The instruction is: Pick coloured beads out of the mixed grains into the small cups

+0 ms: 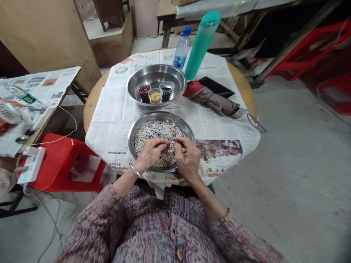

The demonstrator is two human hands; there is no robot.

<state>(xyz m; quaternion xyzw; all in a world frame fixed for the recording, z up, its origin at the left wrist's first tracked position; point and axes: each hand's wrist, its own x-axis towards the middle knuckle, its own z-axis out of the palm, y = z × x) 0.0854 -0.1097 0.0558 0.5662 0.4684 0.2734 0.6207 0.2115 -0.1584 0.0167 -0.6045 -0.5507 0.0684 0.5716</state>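
A round steel basin (189, 132) near the table's front edge holds a mix of white grains with yellow, black and dark red beans or grains. Over it is my left hand (154, 151), a bracelet at its wrist, with thumb and forefinger pinched together; anything between them is too small to name. My right hand (189, 157) is close beside it, fingers curled and thumb near the forefinger tip. Behind stands a larger steel basin (137, 82) with three clear cups: dark red beans (144, 91), yellow grains (155, 96) and black beans (166, 93).
Newspaper (109, 120) covers the round table. At its back right are a water bottle (182, 49), a tall green bottle (201, 45), a folded umbrella (212, 100) and a dark phone or tablet (216, 87). A red stool (60, 164) with a power strip (32, 166) stands left.
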